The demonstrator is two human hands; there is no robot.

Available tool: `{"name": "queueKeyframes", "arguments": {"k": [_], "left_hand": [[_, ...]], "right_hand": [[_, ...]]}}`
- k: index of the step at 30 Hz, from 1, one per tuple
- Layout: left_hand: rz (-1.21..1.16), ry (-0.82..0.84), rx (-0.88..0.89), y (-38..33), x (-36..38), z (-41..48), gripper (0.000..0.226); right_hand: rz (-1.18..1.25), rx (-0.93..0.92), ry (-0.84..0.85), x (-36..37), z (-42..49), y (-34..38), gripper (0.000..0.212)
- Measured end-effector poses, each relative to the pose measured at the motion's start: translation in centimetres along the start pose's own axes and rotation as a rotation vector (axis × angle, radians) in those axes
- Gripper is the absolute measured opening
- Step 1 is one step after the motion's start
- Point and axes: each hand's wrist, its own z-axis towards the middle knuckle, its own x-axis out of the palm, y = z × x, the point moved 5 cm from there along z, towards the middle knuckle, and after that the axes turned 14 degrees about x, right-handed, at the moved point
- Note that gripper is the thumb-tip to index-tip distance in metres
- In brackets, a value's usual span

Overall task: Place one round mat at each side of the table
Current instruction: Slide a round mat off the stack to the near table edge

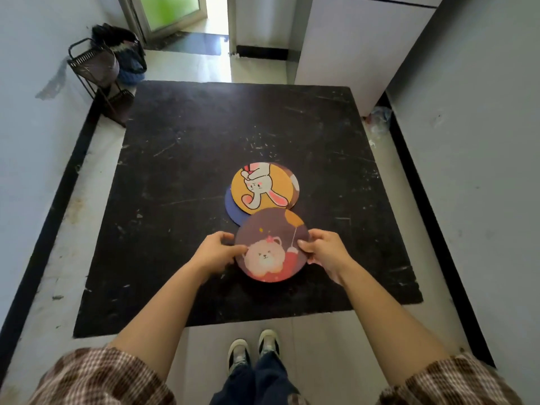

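A: Status on the mats?

B: I've got the purple bear mat [271,244] pinched from both sides, lower centre of frame. My left hand [214,252] has its fingers curled on the mat's left rim, right hand [321,249] gripping the right rim, thumb on top. Can't tell if it's lifted or flat on the black table [175,171].

A: And the rest?

B: Stacked mid-frame just above it: yellow rabbit mat [263,188] on top, a blue mat [232,207] peeking out lower left, another edge [295,185] showing at right, pattern unclear. Bear mat's upper rim overlaps the stack.

A: So progress?

B: Early, imo. No mat sits at any side yet. Bear mat looks headed for the near edge, then 3 more sides to do, if the stack's 3.
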Motion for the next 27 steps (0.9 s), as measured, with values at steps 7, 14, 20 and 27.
{"name": "queueKeyframes", "arguments": {"k": [7,14,20,27], "left_hand": [[-0.035,-0.116,-0.035,4.7,2.5,-1.5,0.029],[0.094,-0.211,0.070,5.2,2.7,-2.0,0.021],[0.127,-0.224,0.052,6.1,2.6,-2.3,0.022],[0.180,-0.264,0.070,6.2,3.0,-2.4,0.026]], "right_hand": [[-0.065,0.131,-0.100,0.5,0.7,-5.5,0.007],[-0.334,0.003,-0.294,0.5,0.2,-6.9,0.014],[-0.426,-0.038,-0.325,0.6,0.1,-7.2,0.012],[-0.356,-0.066,-0.359,0.6,0.1,-7.6,0.014]]}}
